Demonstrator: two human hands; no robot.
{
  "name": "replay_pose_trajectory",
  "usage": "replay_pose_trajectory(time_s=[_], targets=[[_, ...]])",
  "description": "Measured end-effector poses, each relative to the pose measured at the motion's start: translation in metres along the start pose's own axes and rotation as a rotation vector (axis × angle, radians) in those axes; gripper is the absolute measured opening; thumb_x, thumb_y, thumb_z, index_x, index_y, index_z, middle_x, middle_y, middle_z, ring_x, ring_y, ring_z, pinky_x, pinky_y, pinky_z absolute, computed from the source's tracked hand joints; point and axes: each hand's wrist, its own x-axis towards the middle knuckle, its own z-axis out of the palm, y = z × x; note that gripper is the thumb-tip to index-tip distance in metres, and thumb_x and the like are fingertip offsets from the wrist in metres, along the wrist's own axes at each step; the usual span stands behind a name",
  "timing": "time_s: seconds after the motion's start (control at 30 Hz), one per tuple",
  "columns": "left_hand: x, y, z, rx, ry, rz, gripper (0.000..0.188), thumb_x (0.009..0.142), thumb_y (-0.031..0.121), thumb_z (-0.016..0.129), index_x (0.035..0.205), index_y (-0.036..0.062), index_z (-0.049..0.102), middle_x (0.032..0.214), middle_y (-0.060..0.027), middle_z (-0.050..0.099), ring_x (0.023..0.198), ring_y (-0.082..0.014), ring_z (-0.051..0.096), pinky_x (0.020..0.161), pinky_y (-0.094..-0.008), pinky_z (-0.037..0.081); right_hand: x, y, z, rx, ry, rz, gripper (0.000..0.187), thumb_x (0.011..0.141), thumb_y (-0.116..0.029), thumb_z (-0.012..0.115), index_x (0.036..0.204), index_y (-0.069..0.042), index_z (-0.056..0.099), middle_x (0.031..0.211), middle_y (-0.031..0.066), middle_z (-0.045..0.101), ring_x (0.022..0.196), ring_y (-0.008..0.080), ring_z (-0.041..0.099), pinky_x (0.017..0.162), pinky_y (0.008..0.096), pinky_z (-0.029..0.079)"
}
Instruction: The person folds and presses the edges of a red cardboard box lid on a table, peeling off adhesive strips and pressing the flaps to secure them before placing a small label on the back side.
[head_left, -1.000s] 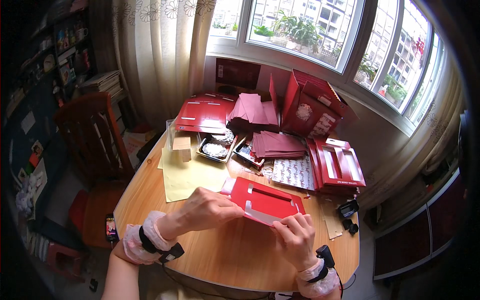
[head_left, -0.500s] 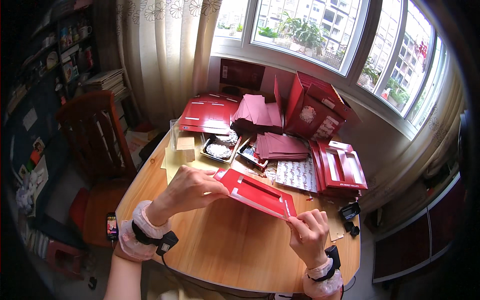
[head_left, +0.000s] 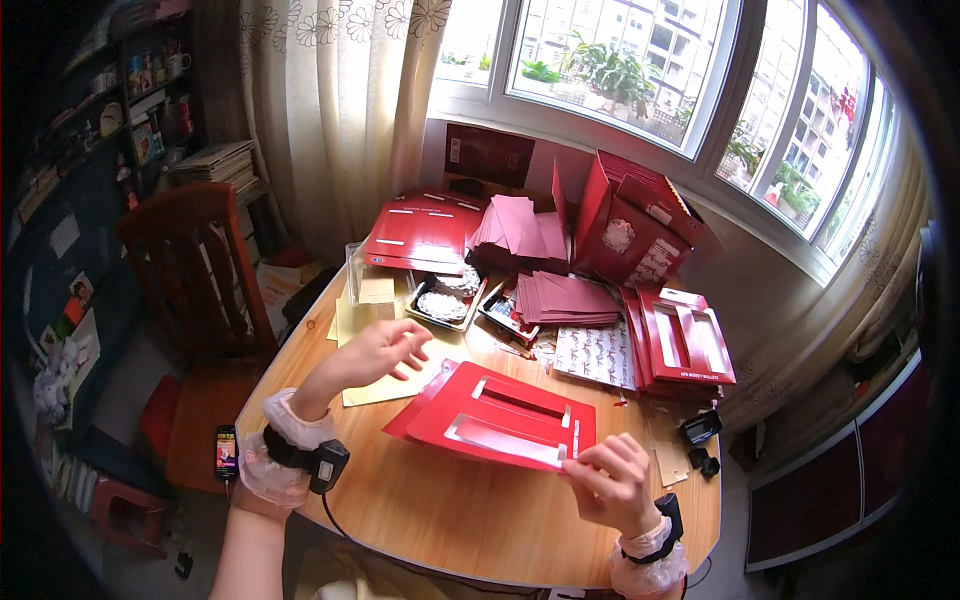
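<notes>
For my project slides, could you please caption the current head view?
Right hand holding a red cut-out card by one corner, left hand open nearby, above a wooden table.

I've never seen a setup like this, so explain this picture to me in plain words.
There is no robot: these are a person's bare hands, seen from a wide camera worn on the head, which bends straight edges. The right hand pinches a corner of a red card with two long slots; the left hand is open beside it, apparently holding nothing. On the wooden table lie pink papers, a yellow sheet and stacked red cardboard pieces.
</notes>
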Motion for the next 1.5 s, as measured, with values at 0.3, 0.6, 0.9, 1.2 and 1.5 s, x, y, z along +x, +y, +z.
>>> replay_pose_trajectory(time_s=[0.3, 0.6, 0.9, 1.2, 1.5], targets=[[0.024, -0.039, 0.031, -0.33, -0.154, -0.221, 0.066, 0.097, 0.025, 0.07, 0.142, -0.0037, 0.031, 0.101, -0.015, 0.069, 0.085, -0.016, 0.069, 0.074, -0.0277, 0.057, -0.001, -0.013, 0.003, 0.105, -0.174, -0.115, 0.019, 0.075, -0.01, 0.077, 0.093, -0.008, 0.069, 0.079, 0.0008, 0.057, 0.072, 0.0181, 0.059, 0.061, 0.0306, 0.047], [0.016, -0.012, 0.033, -0.467, -0.177, 0.037, 0.065, 0.095, 0.005, 0.066, 0.151, 0.0059, 0.032, 0.111, -0.0114, 0.07, 0.096, -0.0133, 0.069, 0.084, -0.0267, 0.056, 0.007, -0.011, -0.014, 0.532, -0.168, 0.023, 0.023, 0.078, -0.029, 0.085, 0.09, -0.011, 0.077, 0.082, 0.0032, 0.067, 0.074, 0.0214, 0.061, 0.066, 0.0333, 0.048], [-0.012, 0.039, 0.035, -0.324, -0.467, 0.09, 0.038, 0.1, 0.009, 0.06, 0.137, 0.0093, 0.053, 0.108, -0.0003, 0.068, 0.092, -0.0043, 0.061, 0.084, -0.0206, 0.051, -0.01, 0.025, -0.012, 0.78, 0.24, 0.642, 0.016, 0.09, -0.004, 0.07, 0.104, 0.004, 0.073, 0.101, 0.0098, 0.064, 0.09, 0.0138, 0.059, 0.077, 0.025, 0.047], [-0.013, 0.028, 0.087, -0.179, -0.747, 0.134, 0.062, 0.095, 0.013, 0.072, 0.145, 0.0099, 0.035, 0.095, -0.0074, 0.072, 0.086, -0.0089, 0.065, 0.076, -0.0265, 0.055, 0.009, -0.005, 0.019, 0.669, -0.113, 0.366, 0.051, 0.085, -0.009, 0.078, 0.132, -0.006, 0.059, 0.118, 0.0117, 0.063, 0.106, 0.0244, 0.056, 0.086, 0.0333, 0.047], [-0.017, 0.036, 0.112, 0.151, -0.644, 0.342, 0.066, 0.091, 0.011, 0.075, 0.146, 0.008, 0.037, 0.096, -0.0067, 0.069, 0.093, -0.0177, 0.068, 0.085, -0.0311, 0.053, -0.009, -0.003, 0.036, 0.871, -0.218, 0.535, 0.042, 0.081, -0.004, 0.081, 0.12, -0.007, 0.068, 0.08, 0.0018, 0.068, 0.074, 0.0109, 0.063, 0.072, 0.0283, 0.051]])
